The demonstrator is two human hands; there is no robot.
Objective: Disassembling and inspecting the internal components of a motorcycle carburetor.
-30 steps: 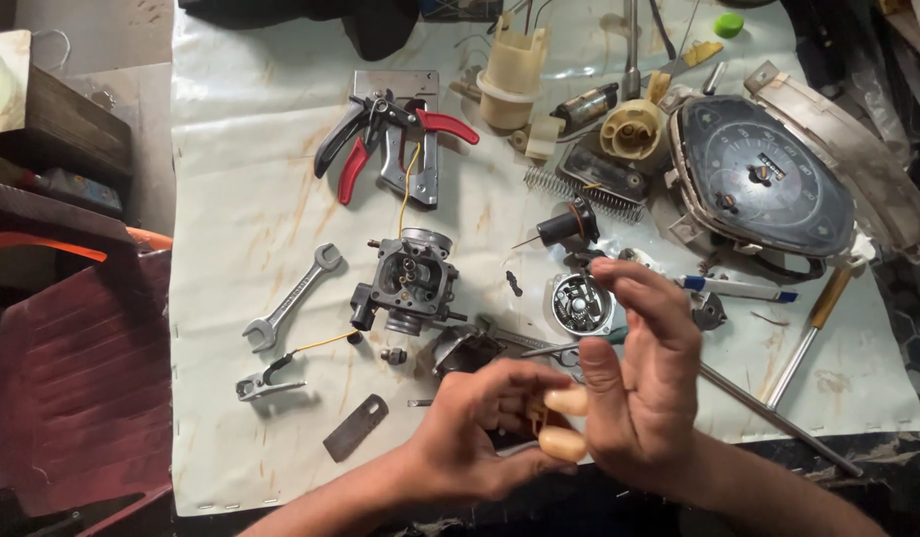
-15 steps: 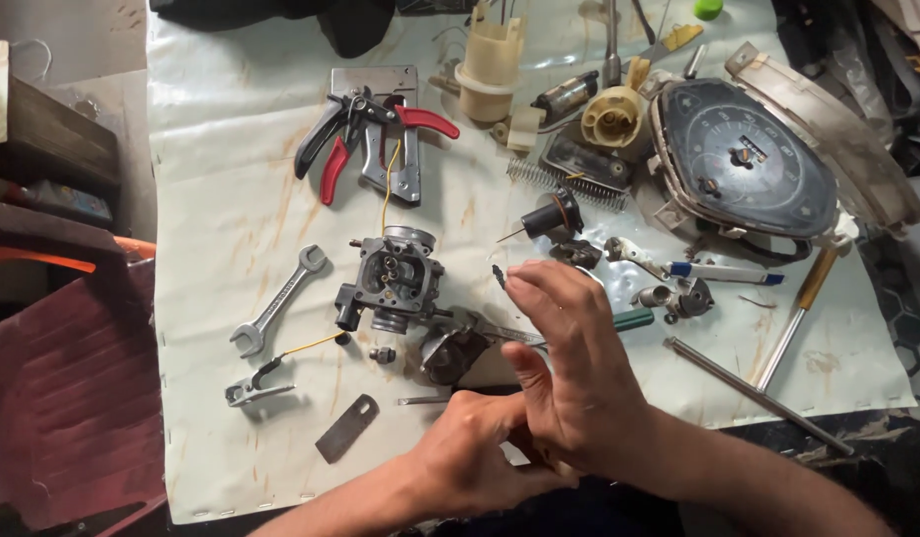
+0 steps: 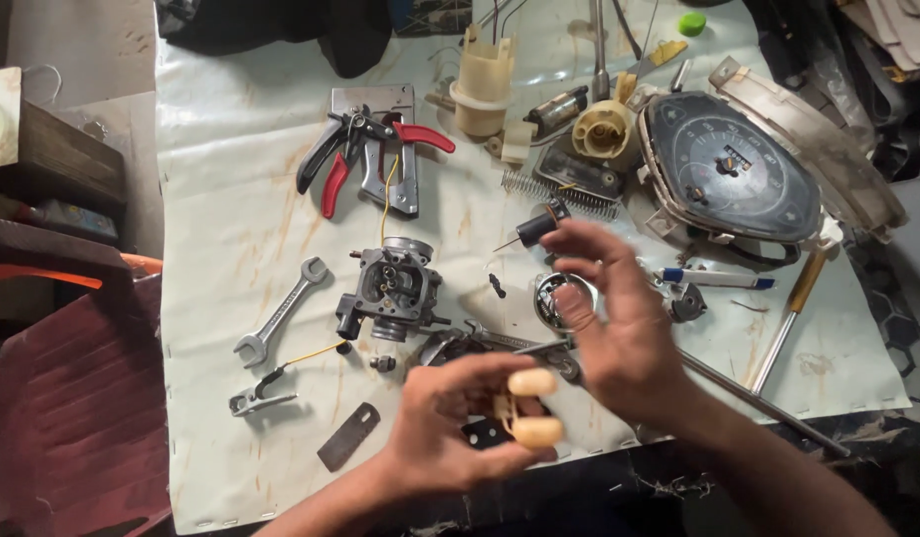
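While the left hand (image 3: 450, 428) goes on grasping the cream twin float (image 3: 529, 406) at 6 o'clock on the desk (image 3: 231, 239), the right hand (image 3: 609, 318) has lifted away from it, up toward 1 o'clock. A second ago both hands were pressed together over the float. Now the right fingers (image 3: 589, 239) are spread loose and hold nothing, so the float shows clearly. The carburetor body (image 3: 392, 288) sits at 10 o'clock from the float, apart, with a spanner (image 3: 281, 313) to its left.
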